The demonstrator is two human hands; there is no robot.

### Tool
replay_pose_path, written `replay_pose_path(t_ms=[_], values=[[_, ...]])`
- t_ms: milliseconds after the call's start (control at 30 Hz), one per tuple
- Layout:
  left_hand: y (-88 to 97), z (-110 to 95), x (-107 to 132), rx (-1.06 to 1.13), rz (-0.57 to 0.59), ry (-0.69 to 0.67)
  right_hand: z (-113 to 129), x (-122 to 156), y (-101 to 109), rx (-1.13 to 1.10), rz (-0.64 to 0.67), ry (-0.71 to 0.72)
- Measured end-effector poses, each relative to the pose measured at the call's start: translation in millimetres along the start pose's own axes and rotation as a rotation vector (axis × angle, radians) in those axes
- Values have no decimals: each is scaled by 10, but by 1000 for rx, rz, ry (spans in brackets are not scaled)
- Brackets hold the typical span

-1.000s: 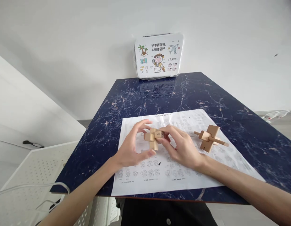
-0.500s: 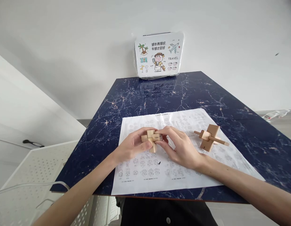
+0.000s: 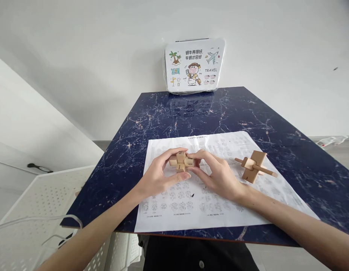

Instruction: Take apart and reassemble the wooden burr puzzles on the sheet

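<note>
Presently, left hand point(image 3: 156, 176) held the wooden cross point(image 3: 180, 159) between curved fingers; right hand point(image 3: 222, 176) pinched its end, light pressure seeming best.

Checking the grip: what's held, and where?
A wooden block puzzle, pinched at its right end by the right hand; the left hand curves around it, grip unclear.

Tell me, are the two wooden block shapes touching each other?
Apart. The head view shows the block cross in the right hand, and the block shape with the rod farther right; the hand and some printed paper show between them.
</note>
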State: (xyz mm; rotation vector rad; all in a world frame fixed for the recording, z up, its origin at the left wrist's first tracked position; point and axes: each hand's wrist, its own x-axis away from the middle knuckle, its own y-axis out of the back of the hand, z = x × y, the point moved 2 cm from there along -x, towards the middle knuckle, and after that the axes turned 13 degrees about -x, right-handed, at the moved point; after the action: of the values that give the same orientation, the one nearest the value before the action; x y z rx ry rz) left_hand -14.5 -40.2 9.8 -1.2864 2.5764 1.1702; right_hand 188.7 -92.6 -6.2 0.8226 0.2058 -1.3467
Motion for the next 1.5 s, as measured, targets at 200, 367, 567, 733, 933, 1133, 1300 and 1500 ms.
replay_pose_path(t_ms=[200, 367, 567, 733, 933, 1133, 1300, 1500], values=[[-21, -7, 26, -288, -150, -96, -43, 1, -38, 71, 114, -85], [-29, -12, 25, -284, -120, -120, -100, 2, -64, 67, 141, -136], [-22, -34, 1, -172, -61, -43, -74, -28, -35, -110, 88, -190], [-38, -52, 20, -276, -82, -174, -70, -27, -72, -187, 179, -214], [-58, -60, 25, -374, -190, -338, -81, -21, -86, -224, 179, -235], [-34, -82, 15, -401, -289, -404, -77, -14, -88, -233, 234, -238], [-26, -82, 21, -370, -253, -381, -60, 0, -90, -249, 257, -243], [-52, -108, 16, -366, -306, -334, -37, 4, -88, -196, 198, -163]])
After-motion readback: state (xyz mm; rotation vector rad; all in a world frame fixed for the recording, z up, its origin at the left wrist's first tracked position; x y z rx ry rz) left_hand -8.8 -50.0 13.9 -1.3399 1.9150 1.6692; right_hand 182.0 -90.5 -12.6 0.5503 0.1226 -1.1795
